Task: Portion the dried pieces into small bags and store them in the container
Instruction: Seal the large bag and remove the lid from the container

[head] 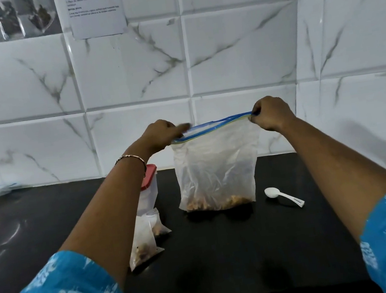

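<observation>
I hold the big bag (215, 168) upright on the bench (226, 253): my left hand (160, 134) and right hand (270, 114) each pinch one end of its zip strip. Few dried pieces (217, 202) remain inside. Two small bags (146, 242) lie beside the container (149, 189). Step: judged sealing. Next: store the small bags.

This looks like a kitchen in a home. The wall is covered in shiny white tiles with grey marble lines (131, 68). Below it runs a smooth black stone counter (226, 253). On the counter lie a small white plastic spoon (284, 196) and a clear plastic food box with a red lid (149, 188). A white paper sheet with printed words (94, 10) is stuck on the tiles.
</observation>
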The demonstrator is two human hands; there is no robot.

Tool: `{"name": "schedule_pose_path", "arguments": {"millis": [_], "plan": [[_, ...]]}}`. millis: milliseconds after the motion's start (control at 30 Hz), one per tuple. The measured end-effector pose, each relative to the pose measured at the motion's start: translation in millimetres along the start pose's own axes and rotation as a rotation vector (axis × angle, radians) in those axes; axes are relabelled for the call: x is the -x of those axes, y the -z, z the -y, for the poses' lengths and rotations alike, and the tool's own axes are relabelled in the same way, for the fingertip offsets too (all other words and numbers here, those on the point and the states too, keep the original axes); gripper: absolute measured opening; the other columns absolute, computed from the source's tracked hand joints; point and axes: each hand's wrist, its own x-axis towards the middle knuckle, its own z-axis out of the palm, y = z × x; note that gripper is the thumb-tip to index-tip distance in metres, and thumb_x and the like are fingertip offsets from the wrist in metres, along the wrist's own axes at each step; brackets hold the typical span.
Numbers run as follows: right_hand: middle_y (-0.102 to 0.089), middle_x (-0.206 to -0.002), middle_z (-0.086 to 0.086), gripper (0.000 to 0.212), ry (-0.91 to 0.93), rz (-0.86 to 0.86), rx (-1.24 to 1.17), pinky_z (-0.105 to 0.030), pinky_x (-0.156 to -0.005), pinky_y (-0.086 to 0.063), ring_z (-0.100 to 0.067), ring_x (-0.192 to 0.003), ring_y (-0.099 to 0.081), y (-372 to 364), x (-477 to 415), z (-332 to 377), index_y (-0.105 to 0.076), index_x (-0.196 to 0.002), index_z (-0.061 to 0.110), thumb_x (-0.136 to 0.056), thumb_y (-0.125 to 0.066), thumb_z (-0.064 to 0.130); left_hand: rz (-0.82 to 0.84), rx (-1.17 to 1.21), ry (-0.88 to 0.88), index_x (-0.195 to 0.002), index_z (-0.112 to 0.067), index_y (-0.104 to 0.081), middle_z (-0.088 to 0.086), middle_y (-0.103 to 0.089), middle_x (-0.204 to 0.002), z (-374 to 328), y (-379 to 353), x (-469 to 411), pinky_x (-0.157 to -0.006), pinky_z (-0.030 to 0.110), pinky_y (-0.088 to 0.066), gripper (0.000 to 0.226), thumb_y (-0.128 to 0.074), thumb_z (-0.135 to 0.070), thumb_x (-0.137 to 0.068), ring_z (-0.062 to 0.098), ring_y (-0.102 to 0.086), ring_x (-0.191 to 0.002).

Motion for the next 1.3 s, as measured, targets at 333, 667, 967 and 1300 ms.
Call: {"name": "schedule_pose_path", "arguments": {"millis": [333,667,967,1300], "plan": [[-0.061,-0.101,-0.011,0.026,-0.148,0.034,0.141,-0.037,-0.084,-0.046,-0.032,-0.096,-0.054,6.5,-3.3,5.7,-0.065,-0.11,0.011,-0.087,-0.054,0.009,-0.135,-0.043,-0.132,-0.104,-0.01,-0.068,0.006,-0.064,-0.105,12.5,10.4,-3.8,-0.073,0.025,-0.042,0.018,-0.07,-0.017,-0.087,0.017,-0.053,-0.089],[-0.065,-0.108,0.012,0.025,0.345,0.153,-0.162,-0.037,-0.092,-0.025,-0.011,-0.109,-0.055,-12.2,30.2,103.1,-0.066,-0.095,0.03,-0.084,-0.062,0.052,-0.167,0.656,-0.038,-0.107,-0.009,-0.053,0.009,-0.064,-0.085,12.4,-6.2,11.9,-0.076,0.03,-0.053,0.033,-0.072,0.0,-0.082,0.017,-0.062,-0.074],[-0.061,-0.087,0.009,0.033,0.373,0.245,-0.155,-0.037,-0.088,-0.037,-0.014,-0.089,-0.055,-28.5,27.7,128.2,-0.062,-0.085,0.024,-0.084,-0.064,0.057,-0.239,1.008,-0.001,-0.099,-0.008,-0.054,0.011,-0.071,-0.084,25.7,-14.4,26.9,-0.083,0.032,-0.057,0.029,-0.071,0.008,-0.081,0.019,-0.068,-0.073],[-0.072,-0.091,0.0,0.012,0.378,0.132,-0.374,-0.032,-0.082,-0.052,-0.014,-0.088,-0.064,-32.4,20.0,123.4,-0.076,-0.09,0.014,-0.086,-0.071,0.023,-0.266,0.976,0.033,-0.093,-0.008,-0.058,0.013,-0.069,-0.082,32.8,-21.0,26.4,-0.082,0.033,-0.057,0.026,-0.076,0.003,-0.078,0.02,-0.067,-0.075]]}}
